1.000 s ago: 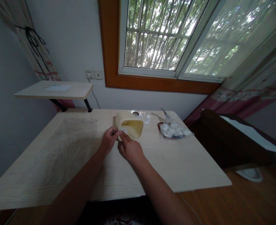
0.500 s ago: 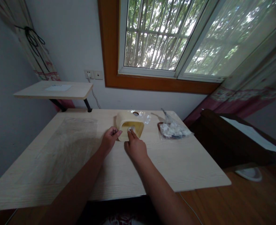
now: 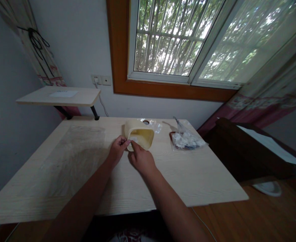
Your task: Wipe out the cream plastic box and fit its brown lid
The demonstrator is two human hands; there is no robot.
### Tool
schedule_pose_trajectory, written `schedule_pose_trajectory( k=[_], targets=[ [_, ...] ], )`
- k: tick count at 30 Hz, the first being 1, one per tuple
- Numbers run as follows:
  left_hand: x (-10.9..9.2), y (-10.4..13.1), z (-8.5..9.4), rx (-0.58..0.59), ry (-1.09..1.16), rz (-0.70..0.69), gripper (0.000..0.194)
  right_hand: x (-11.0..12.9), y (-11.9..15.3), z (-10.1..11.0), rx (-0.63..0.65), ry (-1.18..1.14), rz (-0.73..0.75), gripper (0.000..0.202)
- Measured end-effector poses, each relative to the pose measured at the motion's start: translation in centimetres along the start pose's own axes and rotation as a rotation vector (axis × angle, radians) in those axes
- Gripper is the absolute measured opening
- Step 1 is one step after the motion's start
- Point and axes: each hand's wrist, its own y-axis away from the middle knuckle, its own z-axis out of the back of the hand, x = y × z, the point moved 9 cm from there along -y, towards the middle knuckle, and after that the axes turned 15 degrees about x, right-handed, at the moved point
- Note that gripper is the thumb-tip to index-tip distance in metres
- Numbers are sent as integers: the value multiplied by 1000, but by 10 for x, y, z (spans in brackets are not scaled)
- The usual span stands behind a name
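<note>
A cream-yellow hollow plastic container [image 3: 148,139] lies on its side on the table, its open mouth facing me. My left hand [image 3: 117,149] is closed on the left edge of its rim, thumb on top and fingers curled. At the lower left of the mouth, my right hand [image 3: 142,160] reaches in with its fingers pressed together on a small whitish wad [image 3: 133,138]. The wad touches the inner wall near my left thumb. Whether it is cloth or tissue is too small to tell.
A clear plastic bag [image 3: 187,138] with white fluffy stuff and something reddish-brown lies to the right. Thin clear plastic sheet [image 3: 75,158] covers the table's left part. A raised shelf [image 3: 39,95] with a paper stands at the back left. Behind the container is a cable hole [image 3: 146,122].
My right hand has moved left inside the mouth with the whitish wad, from the middle to the lower left corner. My left hand stays on the rim.
</note>
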Motion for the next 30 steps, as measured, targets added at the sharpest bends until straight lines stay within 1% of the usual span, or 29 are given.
schedule_pose_trajectory(
  k=[3, 9, 12, 16, 20, 26, 30],
  targets=[
    [1, -1, 1, -4, 3, -9, 29, -5, 0, 1, -9, 17, -26, 57],
    [5, -3, 3, -11, -25, -24, 29, -27, -1, 3, 29, 78, -201, 58],
    [3, -3, 3, -12, -49, -20, 28, -31, -1, 3, 35, 78, -227, 57],
    [-1, -2, 3, -17, -51, -27, 27, -22, -1, 1, 28, 53, -146, 55],
    [0, -1, 3, -15, -60, -20, 27, -11, 0, 1, -16, 15, -54, 52],
    [1, -2, 4, -26, -45, -24, 27, -11, 0, 3, -48, -62, -28, 53],
    [2, -1, 4, -27, -31, -15, 28, -5, 1, 5, -50, -93, 54, 52]
  ],
)
